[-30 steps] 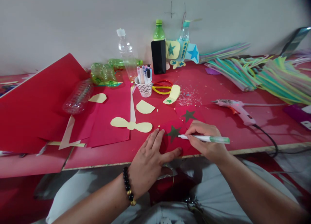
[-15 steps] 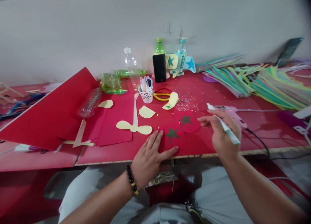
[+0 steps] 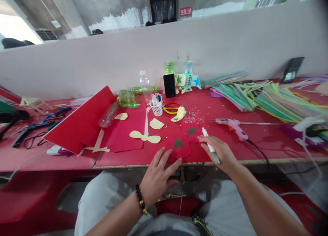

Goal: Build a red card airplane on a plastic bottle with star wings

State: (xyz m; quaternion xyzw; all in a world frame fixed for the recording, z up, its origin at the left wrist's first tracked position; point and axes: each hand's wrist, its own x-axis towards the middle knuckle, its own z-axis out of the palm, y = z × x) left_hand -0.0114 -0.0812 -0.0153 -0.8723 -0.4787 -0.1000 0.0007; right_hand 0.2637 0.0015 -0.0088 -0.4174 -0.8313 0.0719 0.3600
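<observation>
Marker [image 3: 210, 146] pinched in right hand [image 3: 222, 154], clear of both dark stars [image 3: 178, 144]; left hand [image 3: 157, 178] spread beside near red paper [image 3: 186, 151], on bench [image 3: 123, 159]. Probably pausing in star colouring; next, seemingly needed: checking coverage, then touching up or capping.

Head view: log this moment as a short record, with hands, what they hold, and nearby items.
Left hand: fingers spread beside the near red piece; contact unclear
Right hand: holds a white marker, white end pointing away from the person
Near red piece: flat, bears a dark green star
Far red piece: flat, bears a similar star
Left of these: yellow propeller-shaped cutout
Right side: pink glue gun, lying on the table
Behind: patterned cup of pens; upright black phone
</observation>
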